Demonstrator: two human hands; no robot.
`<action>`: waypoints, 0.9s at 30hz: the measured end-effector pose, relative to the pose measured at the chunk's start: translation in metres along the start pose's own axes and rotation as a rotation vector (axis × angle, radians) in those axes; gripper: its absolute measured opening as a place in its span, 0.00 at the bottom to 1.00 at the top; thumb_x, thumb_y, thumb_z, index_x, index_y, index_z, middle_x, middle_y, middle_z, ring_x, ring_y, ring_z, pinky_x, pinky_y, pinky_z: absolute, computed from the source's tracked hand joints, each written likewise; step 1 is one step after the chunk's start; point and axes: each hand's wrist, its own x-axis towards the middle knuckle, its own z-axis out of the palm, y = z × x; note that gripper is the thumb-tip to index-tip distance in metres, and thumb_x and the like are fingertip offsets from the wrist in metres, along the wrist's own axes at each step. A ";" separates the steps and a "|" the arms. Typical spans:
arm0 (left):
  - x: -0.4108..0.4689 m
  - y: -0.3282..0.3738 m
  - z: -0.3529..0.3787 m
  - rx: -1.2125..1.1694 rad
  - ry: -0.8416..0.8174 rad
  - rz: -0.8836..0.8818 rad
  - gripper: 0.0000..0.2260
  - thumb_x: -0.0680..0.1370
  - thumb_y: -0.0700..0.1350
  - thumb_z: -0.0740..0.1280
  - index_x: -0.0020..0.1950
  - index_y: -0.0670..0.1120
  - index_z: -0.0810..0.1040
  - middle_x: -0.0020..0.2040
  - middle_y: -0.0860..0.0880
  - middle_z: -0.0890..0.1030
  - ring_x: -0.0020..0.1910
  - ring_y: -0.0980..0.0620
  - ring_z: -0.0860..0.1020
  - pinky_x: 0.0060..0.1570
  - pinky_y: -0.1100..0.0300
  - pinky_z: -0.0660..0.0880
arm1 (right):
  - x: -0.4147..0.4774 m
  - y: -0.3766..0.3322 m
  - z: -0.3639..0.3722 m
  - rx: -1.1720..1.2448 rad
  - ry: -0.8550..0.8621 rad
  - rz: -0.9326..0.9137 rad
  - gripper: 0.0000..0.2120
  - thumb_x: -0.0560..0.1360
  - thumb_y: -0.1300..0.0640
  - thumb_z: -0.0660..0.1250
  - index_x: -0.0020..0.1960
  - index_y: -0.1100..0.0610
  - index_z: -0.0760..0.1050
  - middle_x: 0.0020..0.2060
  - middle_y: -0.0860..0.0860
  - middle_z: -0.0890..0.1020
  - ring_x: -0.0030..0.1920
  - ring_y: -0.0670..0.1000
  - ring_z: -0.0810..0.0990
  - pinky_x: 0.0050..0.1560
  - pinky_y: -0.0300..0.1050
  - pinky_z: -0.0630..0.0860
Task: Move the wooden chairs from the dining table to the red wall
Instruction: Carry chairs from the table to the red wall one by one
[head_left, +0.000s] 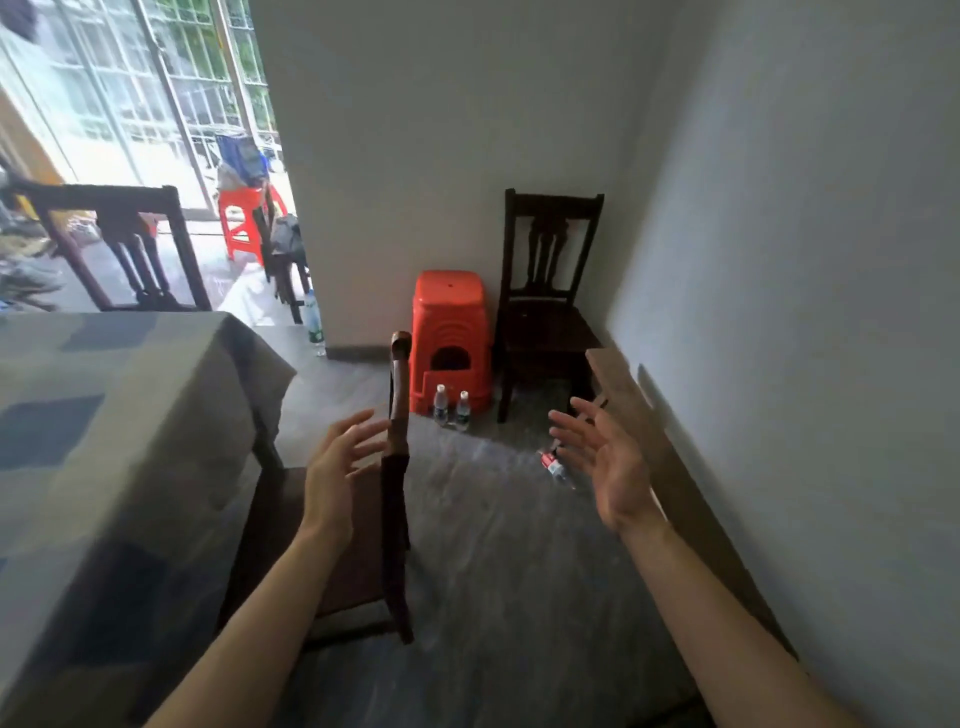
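A dark wooden chair (395, 467) is tucked under the dining table (104, 415), its back edge-on toward me. My left hand (337, 462) hovers open over the seat, just left of the backrest, fingers spread and not touching it. My right hand (608, 462) is open in the air to the right of the chair, palm facing left. A second wooden chair (545, 306) stands in the far corner against the white walls. A third chair (119, 244) sits at the table's far side. No red wall is in view.
A stack of red plastic stools (449, 338) stands beside the corner chair, with two water bottles (452, 408) in front. Another bottle (556, 467) lies on the floor. A wooden plank (649, 441) leans along the right wall. A bottle (313, 322) stands by the doorway.
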 end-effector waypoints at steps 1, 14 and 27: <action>0.009 -0.001 0.010 -0.003 0.035 0.007 0.19 0.71 0.63 0.65 0.58 0.57 0.83 0.55 0.51 0.87 0.55 0.48 0.85 0.50 0.52 0.75 | 0.024 -0.003 -0.003 -0.006 -0.032 0.009 0.20 0.82 0.44 0.57 0.67 0.51 0.77 0.61 0.54 0.86 0.62 0.55 0.83 0.63 0.56 0.75; 0.109 -0.054 0.022 -0.038 0.454 0.049 0.15 0.79 0.51 0.59 0.56 0.58 0.85 0.57 0.52 0.87 0.55 0.52 0.84 0.54 0.50 0.74 | 0.264 0.011 0.091 -0.159 -0.485 0.096 0.19 0.84 0.47 0.57 0.68 0.55 0.76 0.60 0.54 0.86 0.62 0.56 0.83 0.61 0.52 0.77; 0.127 -0.099 0.019 -0.055 0.746 -0.010 0.18 0.77 0.51 0.62 0.63 0.46 0.82 0.59 0.50 0.87 0.58 0.44 0.83 0.62 0.44 0.74 | 0.397 0.070 0.210 -0.368 -0.843 0.141 0.13 0.81 0.53 0.62 0.61 0.50 0.81 0.60 0.47 0.86 0.64 0.48 0.80 0.70 0.55 0.70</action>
